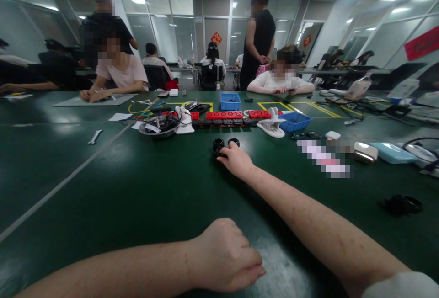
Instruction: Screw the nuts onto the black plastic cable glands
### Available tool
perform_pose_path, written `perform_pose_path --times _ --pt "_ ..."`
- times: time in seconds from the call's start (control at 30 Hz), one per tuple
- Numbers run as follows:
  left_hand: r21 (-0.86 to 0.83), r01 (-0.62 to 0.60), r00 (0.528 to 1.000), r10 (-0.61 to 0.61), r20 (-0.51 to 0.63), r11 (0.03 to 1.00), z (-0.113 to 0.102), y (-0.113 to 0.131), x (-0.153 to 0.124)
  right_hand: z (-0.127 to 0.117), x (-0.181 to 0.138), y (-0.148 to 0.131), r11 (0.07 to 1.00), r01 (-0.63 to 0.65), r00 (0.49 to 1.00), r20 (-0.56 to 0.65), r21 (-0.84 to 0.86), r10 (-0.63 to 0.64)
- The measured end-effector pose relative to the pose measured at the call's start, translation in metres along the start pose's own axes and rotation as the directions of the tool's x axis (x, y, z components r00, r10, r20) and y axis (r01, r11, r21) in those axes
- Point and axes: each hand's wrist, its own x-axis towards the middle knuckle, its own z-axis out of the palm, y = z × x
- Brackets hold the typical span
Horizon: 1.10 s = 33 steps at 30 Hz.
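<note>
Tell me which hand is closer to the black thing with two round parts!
Right: the right hand is touching the black thing; the left hand is curled nearer the camera, apart from it.

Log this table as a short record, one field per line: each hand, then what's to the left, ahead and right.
Right hand: gripping a black item with round parts
Left hand: curled over the green table; inside hidden
Left: wrench
Ahead: metal bowl, red strips, two blue bins
Right: light-blue case
</note>
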Motion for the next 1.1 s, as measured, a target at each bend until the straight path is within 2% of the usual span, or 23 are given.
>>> perform_pose_path --times 0.3,0.6,0.87,1.1 --pt "-0.002 0.002 1.000 -0.002 -0.006 1.000 0.000 0.001 0.000 -0.007 -0.011 -0.005 0.998 -0.005 0.999 0.041 -0.070 0.008" --pt "-0.023 -0.021 1.000 0.021 0.003 1.000 -0.001 0.001 0.001 -0.015 -0.007 -0.008 0.996 0.048 0.993 0.110 -0.078 -0.039" --pt "-0.010 -0.021 0.999 0.021 0.037 1.000 0.000 0.005 -0.001 -0.009 -0.018 -0.012 0.997 0.019 1.000 0.022 -0.073 -0.018" --pt "-0.116 0.026 0.998 -0.019 0.066 0.993 -0.007 0.004 0.003 -0.015 -0.023 -0.013 0.999 0.017 0.999 -0.050 -0.030 -0.018"
